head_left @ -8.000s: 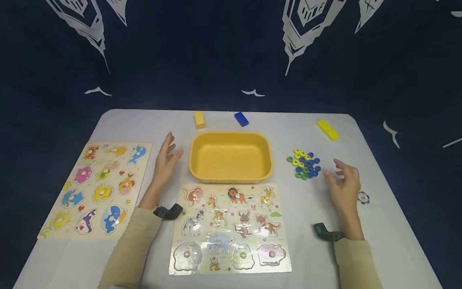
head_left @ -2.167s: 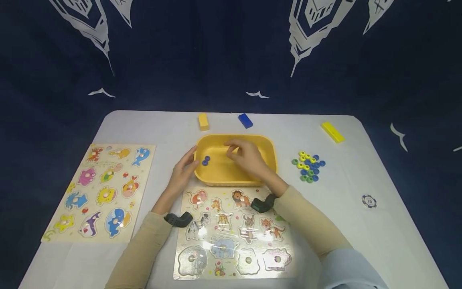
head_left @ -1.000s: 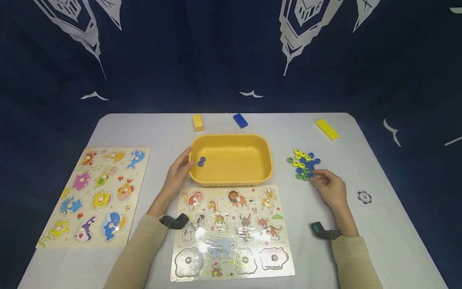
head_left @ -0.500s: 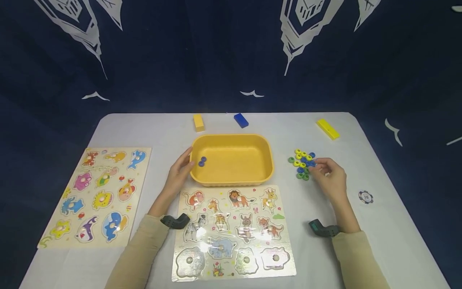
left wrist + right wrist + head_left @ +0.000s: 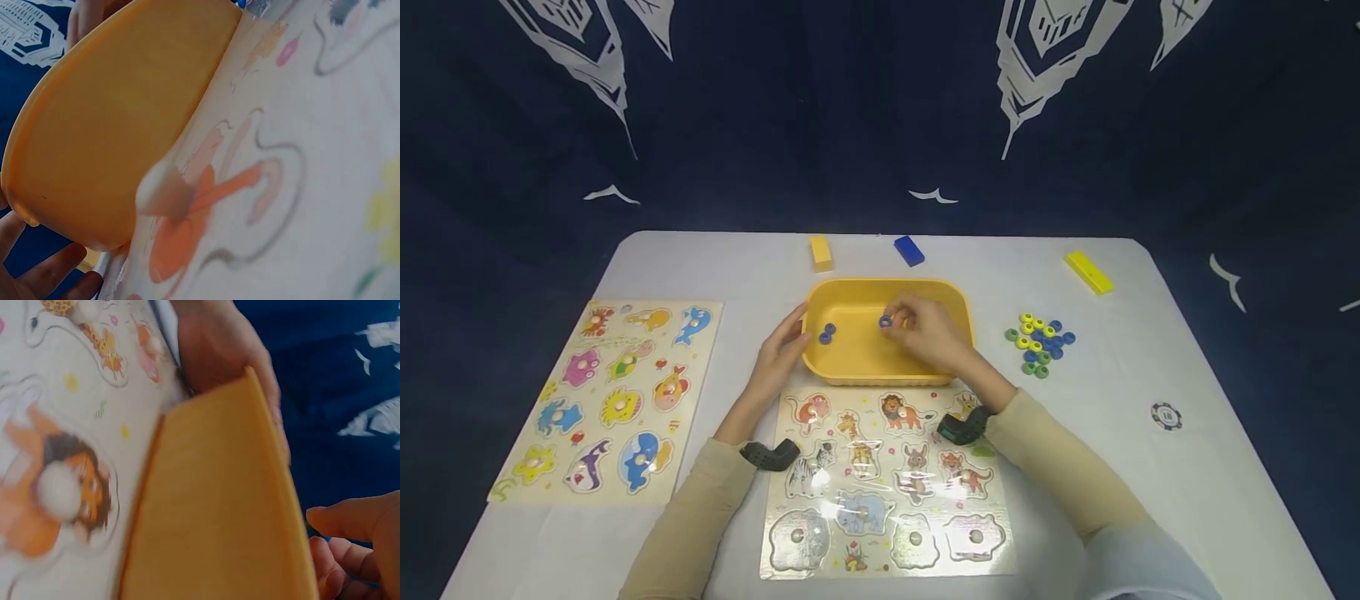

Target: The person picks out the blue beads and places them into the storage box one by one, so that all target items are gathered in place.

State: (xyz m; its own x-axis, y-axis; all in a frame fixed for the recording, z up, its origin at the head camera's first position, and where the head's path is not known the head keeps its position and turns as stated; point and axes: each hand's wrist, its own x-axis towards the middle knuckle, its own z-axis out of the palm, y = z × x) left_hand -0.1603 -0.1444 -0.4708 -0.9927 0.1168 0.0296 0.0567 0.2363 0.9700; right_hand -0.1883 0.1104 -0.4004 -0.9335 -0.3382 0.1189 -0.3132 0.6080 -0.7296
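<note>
The right hand point(image 5: 927, 332) pinches a blue bead point(image 5: 886, 322) between its fingers, over the inside of the yellow tray point(image 5: 865, 360). Two more blue beads point(image 5: 825, 338) lie side by side in the tray's left part. The left hand point(image 5: 778, 350) touches the tray's left end, fingers loosely spread. Right of the tray, blue, yellow and green beads point(image 5: 1047, 342) cluster on the table point(image 5: 1108, 350).

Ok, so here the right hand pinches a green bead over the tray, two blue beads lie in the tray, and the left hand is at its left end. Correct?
Not quite: the pinched bead is blue, not green, as the head view shows. The right hand, tray, two blue beads and left hand are as you say.
</note>
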